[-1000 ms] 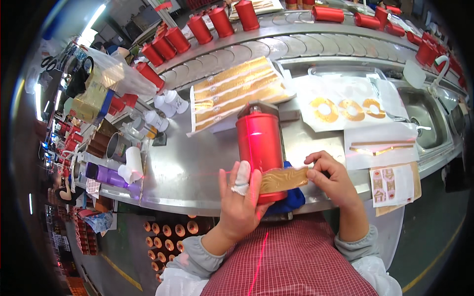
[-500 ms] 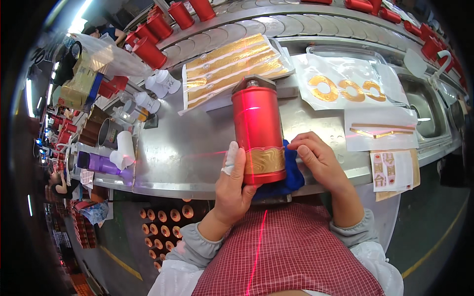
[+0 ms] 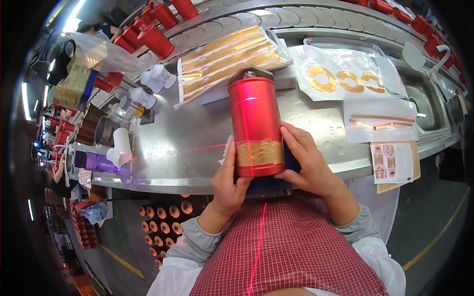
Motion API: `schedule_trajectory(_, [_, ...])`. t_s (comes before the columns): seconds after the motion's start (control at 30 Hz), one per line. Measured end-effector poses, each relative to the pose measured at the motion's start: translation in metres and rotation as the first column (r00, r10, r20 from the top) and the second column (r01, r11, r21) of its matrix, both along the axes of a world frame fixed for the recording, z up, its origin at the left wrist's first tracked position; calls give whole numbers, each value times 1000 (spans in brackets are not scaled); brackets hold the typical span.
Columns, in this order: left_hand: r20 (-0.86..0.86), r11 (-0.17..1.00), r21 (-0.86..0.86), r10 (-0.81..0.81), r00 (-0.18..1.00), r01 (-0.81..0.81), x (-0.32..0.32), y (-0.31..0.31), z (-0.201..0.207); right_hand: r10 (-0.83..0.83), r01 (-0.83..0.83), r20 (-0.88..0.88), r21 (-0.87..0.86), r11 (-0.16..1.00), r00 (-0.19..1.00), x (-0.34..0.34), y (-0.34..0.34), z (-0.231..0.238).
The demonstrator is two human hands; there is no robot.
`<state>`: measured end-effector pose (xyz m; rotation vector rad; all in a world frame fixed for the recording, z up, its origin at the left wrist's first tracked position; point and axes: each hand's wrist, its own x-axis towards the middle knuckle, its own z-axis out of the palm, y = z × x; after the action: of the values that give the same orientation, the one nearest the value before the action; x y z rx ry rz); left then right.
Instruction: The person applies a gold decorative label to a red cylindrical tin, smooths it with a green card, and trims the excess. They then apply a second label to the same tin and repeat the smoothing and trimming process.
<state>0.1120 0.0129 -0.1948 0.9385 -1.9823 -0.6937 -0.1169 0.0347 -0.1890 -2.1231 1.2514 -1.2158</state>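
A shiny red cylindrical bottle (image 3: 253, 106) lies in front of me, its narrow far end against a dark metal holder (image 3: 251, 70). Round its near end runs a gold band (image 3: 258, 154) with a wavy pattern, and a red laser line falls along its length. My left hand (image 3: 230, 176) grips the near end from the left, with white wrapping on a finger. From the right, my right hand (image 3: 308, 165) closes on the same end, fingers along the band's edge and thumb at the base. Behind the bottle, a blue cloth (image 3: 269, 184) is partly hidden.
Gold-striped sticker sheets (image 3: 227, 59) lie beyond the bottle. To the right are a sheet with gold ring-shaped stickers (image 3: 351, 84), thin gold strips (image 3: 380, 123) and a sink (image 3: 428, 106). White small bottles (image 3: 160, 76) and a purple bottle (image 3: 96, 162) stand left. Red bottles (image 3: 157, 42) line the conveyor.
My right hand has come in from the right and now grips the bottle's near end. The bottle appears slightly higher in the picture, and the blue cloth is more covered.
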Motion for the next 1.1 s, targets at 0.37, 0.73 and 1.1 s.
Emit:
schedule_trajectory(0.37, [169,971,-227,-35,985,73,-4,-2,16,-22,21,-23,-38,999,999,2,1,-3])
schedule_trajectory(0.73, [210,973,-224,-6,978,54,-11,5,25,-27,26,-16,-45,999,1000,3,1,-4])
schedule_trajectory(1.1, [-506,766,538,-42,862,353,-26,-13,42,-29,29,-18,-42,999,999,4,1,-4])
